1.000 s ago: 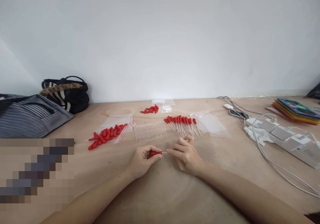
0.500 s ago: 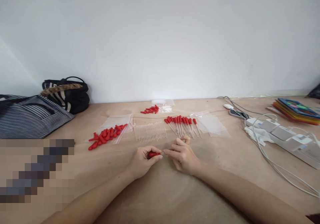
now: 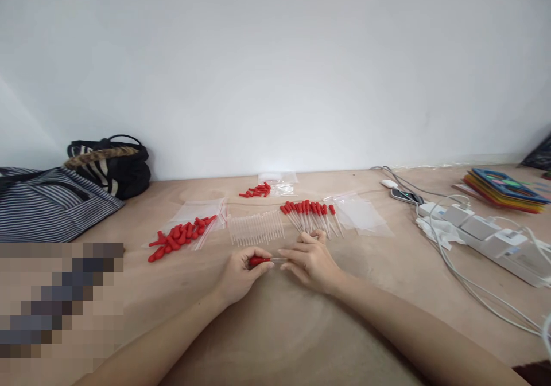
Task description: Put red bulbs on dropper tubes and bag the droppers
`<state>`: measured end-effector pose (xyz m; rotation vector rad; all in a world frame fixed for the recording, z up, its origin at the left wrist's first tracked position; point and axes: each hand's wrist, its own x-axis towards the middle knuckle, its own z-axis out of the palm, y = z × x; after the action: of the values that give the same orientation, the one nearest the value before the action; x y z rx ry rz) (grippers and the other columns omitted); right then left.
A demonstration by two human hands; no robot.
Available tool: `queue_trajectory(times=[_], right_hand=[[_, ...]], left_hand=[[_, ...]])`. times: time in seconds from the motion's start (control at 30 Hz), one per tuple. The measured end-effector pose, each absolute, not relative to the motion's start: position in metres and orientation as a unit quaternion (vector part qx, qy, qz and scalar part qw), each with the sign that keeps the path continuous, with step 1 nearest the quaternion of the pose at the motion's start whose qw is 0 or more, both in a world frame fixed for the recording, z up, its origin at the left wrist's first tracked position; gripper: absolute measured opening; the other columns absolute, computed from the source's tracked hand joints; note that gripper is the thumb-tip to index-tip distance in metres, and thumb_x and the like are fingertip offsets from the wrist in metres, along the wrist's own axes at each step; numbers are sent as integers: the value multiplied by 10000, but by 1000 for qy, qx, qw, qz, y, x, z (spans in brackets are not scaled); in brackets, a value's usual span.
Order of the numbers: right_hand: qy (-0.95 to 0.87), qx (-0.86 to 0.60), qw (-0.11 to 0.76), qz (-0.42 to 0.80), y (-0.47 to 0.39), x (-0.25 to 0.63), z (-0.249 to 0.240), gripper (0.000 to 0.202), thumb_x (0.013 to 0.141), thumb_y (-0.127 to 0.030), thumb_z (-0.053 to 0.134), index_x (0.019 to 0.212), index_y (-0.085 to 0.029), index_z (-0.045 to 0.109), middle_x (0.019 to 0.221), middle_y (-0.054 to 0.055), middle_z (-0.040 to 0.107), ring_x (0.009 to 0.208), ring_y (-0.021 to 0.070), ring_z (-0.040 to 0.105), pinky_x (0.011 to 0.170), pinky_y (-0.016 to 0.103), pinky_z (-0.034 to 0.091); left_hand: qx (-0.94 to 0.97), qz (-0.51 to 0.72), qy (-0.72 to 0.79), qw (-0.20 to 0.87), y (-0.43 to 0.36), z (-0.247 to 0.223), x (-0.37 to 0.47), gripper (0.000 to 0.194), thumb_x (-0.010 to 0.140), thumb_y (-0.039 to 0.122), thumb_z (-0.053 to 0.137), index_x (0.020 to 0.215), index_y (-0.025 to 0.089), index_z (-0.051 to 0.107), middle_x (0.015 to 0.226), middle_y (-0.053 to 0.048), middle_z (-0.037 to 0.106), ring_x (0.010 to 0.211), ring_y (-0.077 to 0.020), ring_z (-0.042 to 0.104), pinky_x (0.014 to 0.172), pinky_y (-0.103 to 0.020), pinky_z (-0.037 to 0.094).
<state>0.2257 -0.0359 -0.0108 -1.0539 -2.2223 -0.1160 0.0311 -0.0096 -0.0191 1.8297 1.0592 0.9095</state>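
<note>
My left hand [image 3: 237,276] is closed around a red rubber dropper bulb [image 3: 257,261], its mouth pointing right. A clear dropper tube [image 3: 276,260] shows at that mouth and runs to my right hand [image 3: 313,262]. The fingers and thumb of that hand pinch the tube, whose far end they hide. Just beyond the hands lies a row of clear tubes [image 3: 256,228]. To its right fans a group of droppers with red bulbs [image 3: 310,209] fitted on them. Loose red bulbs [image 3: 181,236] are heaped on the left, partly over a clear zip bag [image 3: 200,208].
Smaller red bulbs [image 3: 258,190] and thin tubes [image 3: 283,189] lie near the wall. Another clear bag [image 3: 364,217] is right of the droppers. A power strip [image 3: 516,260] with chargers and cables occupies the right. Striped [image 3: 64,202] and black [image 3: 133,171] bags stand at left.
More of the clear tube shows between my hands, and the fingers of my right hand sit slightly farther from the bulb. The whole view has shifted a little.
</note>
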Motion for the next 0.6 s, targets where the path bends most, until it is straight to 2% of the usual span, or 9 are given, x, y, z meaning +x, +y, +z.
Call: queue_trajectory(times=[0.13,0.23,0.4,0.5,0.6], right_hand=[[-848,-441,290,-41,-34,231,-9,148,799,-248,508,800,-249,656,678,1,624,736,148,431,714,346,168],[-819,-506,271,-27,-28,232,-10,171,796,-241,490,769,-244,659,688,9,626,753,155,454,703,335,176],[-702,-677,218,-26,0,226,-9,238,801,-256,444,701,-219,656,719,37,651,825,194,486,700,331,193],[-663,-725,185,-35,19,220,-8,229,784,-251,439,716,-195,650,749,64,657,869,217,495,735,349,198],[-649,-738,182,-35,29,214,-9,204,764,-254,453,805,-184,640,784,76,657,888,224,502,766,364,196]], left_hand=[[752,341,422,376,-5,-14,25,291,705,333,608,947,171,601,811,-24,671,750,-168,616,705,-285,497],[780,334,470,244,4,-6,12,399,717,369,585,1075,198,546,944,-35,641,866,-192,581,790,-322,461],[762,253,594,-52,25,5,-22,236,737,357,530,855,183,636,892,-71,606,876,-258,529,781,-379,405],[731,186,640,-148,35,8,-39,234,734,340,528,865,186,645,905,-79,601,898,-283,509,768,-387,368],[701,162,666,-198,41,10,-50,276,777,362,472,908,189,643,948,-86,598,931,-287,495,767,-378,331]])
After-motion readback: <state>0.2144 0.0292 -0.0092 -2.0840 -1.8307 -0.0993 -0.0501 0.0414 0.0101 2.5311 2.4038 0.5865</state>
